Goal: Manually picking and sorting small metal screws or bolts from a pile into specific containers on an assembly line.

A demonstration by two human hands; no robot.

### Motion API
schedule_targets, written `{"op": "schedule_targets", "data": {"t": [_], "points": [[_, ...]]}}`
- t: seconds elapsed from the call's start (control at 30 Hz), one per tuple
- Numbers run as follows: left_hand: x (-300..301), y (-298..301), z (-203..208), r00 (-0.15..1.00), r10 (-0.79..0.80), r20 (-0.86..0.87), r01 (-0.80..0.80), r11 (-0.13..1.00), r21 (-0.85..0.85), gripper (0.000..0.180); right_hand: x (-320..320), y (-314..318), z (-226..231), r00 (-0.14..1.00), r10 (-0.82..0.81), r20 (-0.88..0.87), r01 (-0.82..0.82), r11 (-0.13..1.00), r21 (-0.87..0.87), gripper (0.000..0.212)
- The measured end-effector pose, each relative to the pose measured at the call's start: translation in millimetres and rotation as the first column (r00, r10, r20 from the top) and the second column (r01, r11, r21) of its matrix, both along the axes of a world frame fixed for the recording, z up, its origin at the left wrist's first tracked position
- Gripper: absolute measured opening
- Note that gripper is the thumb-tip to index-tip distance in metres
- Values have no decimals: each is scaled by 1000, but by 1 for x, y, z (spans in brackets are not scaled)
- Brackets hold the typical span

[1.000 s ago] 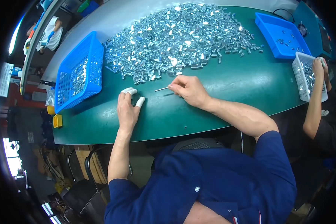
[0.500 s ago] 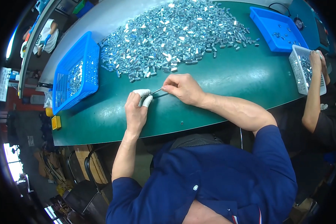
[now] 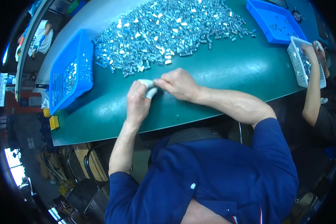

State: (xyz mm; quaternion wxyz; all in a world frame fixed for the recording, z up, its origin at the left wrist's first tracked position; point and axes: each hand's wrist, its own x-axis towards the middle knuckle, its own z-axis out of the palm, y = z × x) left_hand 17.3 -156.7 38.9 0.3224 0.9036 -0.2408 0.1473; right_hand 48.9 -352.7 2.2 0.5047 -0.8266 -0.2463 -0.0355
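My left hand (image 3: 138, 100) is closed over the green table (image 3: 227, 80), with white covers on its thumb and forefinger. My right hand (image 3: 180, 86) is curled shut, its thumb and forefinger pressed up against the left hand's covered fingertips. Whatever lies in the pinch between the two hands is hidden by the fingers. Just beyond them spreads a large heap of small shiny metal pieces (image 3: 156, 37).
At the left stands a blue plastic basket (image 3: 86, 74) with more metal pieces. A small yellow box (image 3: 54, 123) sits at the left edge. Far right are a blue tray (image 3: 276, 38) and a white basket (image 3: 298, 71), where a co-worker's hands (image 3: 313, 52) are busy.
My hands have come together. The thin metal rod that showed between them is now out of sight. The whole view has shifted slightly, and the co-worker's hands have moved apart.
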Motion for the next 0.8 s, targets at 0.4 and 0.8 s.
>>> {"op": "schedule_targets", "data": {"t": [0.4, 0.8], "points": [[-1, 9, -7, 952, 88, -292, -141, 976, -167, 21, 10, 1, 1, 984, 116, -137, -80, 966, 245, 34], [1, 1, -5, 996, 44, -76, -54, 989, -139, 15, 10, 0, 2, 996, 30, -86, -16, 987, 157, 38]]}}
